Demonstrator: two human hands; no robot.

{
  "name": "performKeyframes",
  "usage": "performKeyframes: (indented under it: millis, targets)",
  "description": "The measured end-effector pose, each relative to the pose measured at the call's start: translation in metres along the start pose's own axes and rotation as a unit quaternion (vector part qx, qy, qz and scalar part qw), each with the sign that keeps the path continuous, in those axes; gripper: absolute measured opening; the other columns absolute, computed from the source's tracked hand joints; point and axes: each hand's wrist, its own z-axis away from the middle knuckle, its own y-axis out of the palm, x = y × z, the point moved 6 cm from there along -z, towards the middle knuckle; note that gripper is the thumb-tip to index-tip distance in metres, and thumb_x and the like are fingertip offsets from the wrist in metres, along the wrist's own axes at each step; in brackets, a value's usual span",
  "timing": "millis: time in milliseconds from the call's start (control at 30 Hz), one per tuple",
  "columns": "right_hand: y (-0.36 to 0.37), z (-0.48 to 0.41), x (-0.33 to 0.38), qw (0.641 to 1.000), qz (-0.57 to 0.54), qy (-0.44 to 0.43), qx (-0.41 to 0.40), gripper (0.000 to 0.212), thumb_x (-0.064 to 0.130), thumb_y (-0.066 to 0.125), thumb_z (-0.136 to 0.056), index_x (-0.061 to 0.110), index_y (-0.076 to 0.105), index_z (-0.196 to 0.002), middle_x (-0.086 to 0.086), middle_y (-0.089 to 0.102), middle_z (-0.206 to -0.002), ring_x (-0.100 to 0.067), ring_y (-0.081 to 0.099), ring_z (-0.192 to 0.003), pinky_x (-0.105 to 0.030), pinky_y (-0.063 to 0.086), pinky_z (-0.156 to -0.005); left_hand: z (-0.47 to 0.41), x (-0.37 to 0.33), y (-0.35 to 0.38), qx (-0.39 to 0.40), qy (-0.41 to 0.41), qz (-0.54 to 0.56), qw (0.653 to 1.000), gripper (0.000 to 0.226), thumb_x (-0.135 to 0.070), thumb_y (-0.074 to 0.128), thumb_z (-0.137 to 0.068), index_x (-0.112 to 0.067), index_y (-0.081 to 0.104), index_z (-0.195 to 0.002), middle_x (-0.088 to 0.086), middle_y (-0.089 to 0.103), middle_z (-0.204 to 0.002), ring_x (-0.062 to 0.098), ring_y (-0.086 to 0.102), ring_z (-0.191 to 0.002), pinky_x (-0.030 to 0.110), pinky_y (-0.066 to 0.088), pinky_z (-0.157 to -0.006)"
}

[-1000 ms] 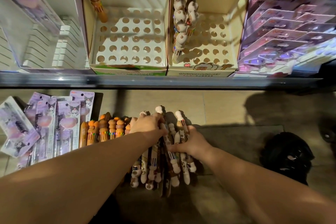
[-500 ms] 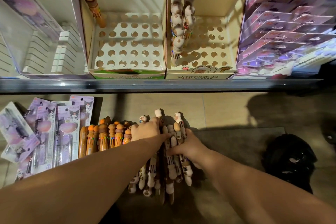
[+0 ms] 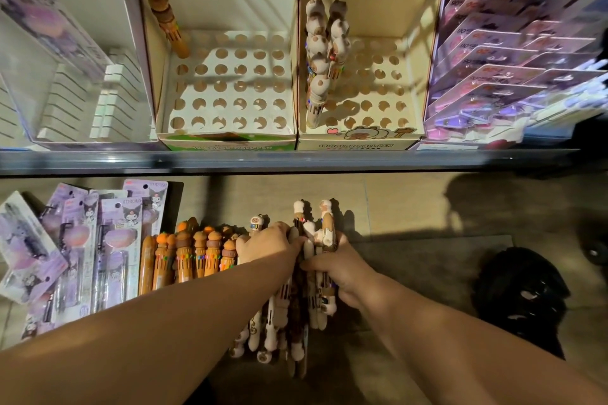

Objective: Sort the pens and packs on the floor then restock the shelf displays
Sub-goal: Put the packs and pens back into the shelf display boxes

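Gripping a bundle of white-and-brown character pens [image 3: 297,309] from both sides, we keep it low over the floor. Our right hand [image 3: 337,270] clasps its right flank, with the thumb laid across the barrels. Our left hand [image 3: 268,245] curls its fingers against the left flank, near the caps. The caps point to twelve o'clock and the tips to six.

- At nine o'clock, just beside our left hand: a row of orange-capped pens [image 3: 190,256], lying side by side on the floor.
- Further out at nine o'clock: purple blister packs [image 3: 110,240], overlapping in a loose spread.
- At three o'clock, well apart: a black object [image 3: 519,293]; we cannot tell what it is.
- At twelve o'clock: the shelf edge [image 3: 296,159].
- Above the shelf edge, at eleven o'clock: a green-fronted display box [image 3: 227,138] with a hole grid, and one brown pen [image 3: 166,23] standing tilted in its far left corner.
- At twelve to one o'clock: a cream display box [image 3: 371,141], with a cluster of white-capped pens [image 3: 324,52] standing along its left side.
- At two o'clock: a rack of purple carded packs [image 3: 510,69].
- At ten o'clock: a clear slotted display [image 3: 65,92].
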Motion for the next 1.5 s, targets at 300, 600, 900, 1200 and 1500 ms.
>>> performKeyframes:
  millis: [300,600,900,1200,1500]
  targets:
    - [-0.002,0.008,0.016,0.996,-0.087,0.001,-0.019,0.057,-0.015,0.067,-0.074,0.010,0.051,-0.123,-0.022,0.066,-0.115,-0.036,0.064,-0.104,-0.050,0.052,-0.090,0.001,0.004,0.001,0.017,-0.031,0.125,0.992,0.039,-0.052,0.043,-0.098,-0.028,0.057,-0.125,-0.001,0.066,-0.115,0.022,0.060,-0.110,0.043,0.041,-0.105]
    - [0.010,0.024,0.041,0.999,-0.041,-0.014,0.011,0.037,-0.014,0.060,-0.083,0.018,0.065,-0.099,-0.003,0.074,-0.092,-0.018,0.068,-0.088,-0.033,0.051,-0.072,0.015,0.008,-0.015,0.041,-0.056,0.292,0.954,0.040,-0.041,0.056,-0.096,-0.019,0.056,-0.129,0.003,0.069,-0.109,0.021,0.066,-0.098,0.033,0.053,-0.089]
    - [0.045,0.053,0.075,0.999,0.036,-0.003,0.030,0.050,-0.005,0.074,-0.073,0.016,0.059,-0.116,-0.013,0.070,-0.108,-0.031,0.066,-0.103,-0.052,0.049,-0.094,0.047,0.022,-0.033,0.092,-0.119,0.584,0.798,0.027,-0.028,0.061,-0.095,-0.003,0.065,-0.101,0.013,0.070,-0.080,0.031,0.068,-0.075,0.043,0.055,-0.086]
    - [0.093,0.112,0.154,0.982,0.129,-0.067,0.118,0.027,-0.005,0.068,-0.081,0.012,0.065,-0.102,-0.012,0.074,-0.093,-0.030,0.069,-0.094,-0.052,0.049,-0.096,0.101,0.027,-0.121,0.056,-0.049,0.657,0.750,0.028,-0.020,0.050,-0.099,-0.003,0.065,-0.082,0.010,0.067,-0.060,0.018,0.062,-0.047,0.025,0.050,-0.050]
    - [0.118,0.194,0.245,0.951,0.186,-0.172,0.177,0.035,0.001,0.071,-0.077,0.002,0.066,-0.112,-0.020,0.072,-0.100,-0.034,0.071,-0.090,-0.044,0.058,-0.077,0.176,-0.005,-0.212,0.015,0.089,0.700,0.709,0.028,-0.010,0.039,-0.100,0.000,0.064,-0.106,0.026,0.070,-0.107,0.039,0.065,-0.104,0.054,0.045,-0.102]
